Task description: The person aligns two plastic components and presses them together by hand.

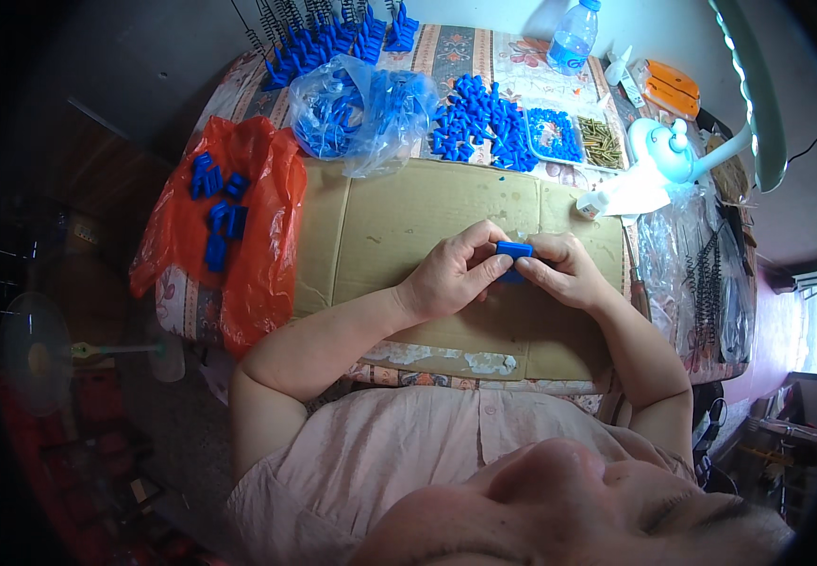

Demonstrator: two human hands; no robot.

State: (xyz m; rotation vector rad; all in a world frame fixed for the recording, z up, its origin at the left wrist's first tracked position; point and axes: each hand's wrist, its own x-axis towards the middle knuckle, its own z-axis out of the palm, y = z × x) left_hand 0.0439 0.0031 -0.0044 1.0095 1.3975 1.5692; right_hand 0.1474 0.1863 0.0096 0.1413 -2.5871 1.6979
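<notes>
Over the brown cardboard sheet, both my hands meet around one small blue plastic block. My left hand grips its left side, thumb pressed to the near face and fingers curled behind. From the other side my right hand pinches it in the same way, fingers closed. The block's underside is mostly covered by my thumbs and fingers. Similar blue blocks lie loose on a red plastic bag to the left.
Clear bags of blue parts, a pile of blue cone-like pieces, a tray of small blue bits and brass-coloured pins line the far side. A lit lamp, a screwdriver and black springs are at right.
</notes>
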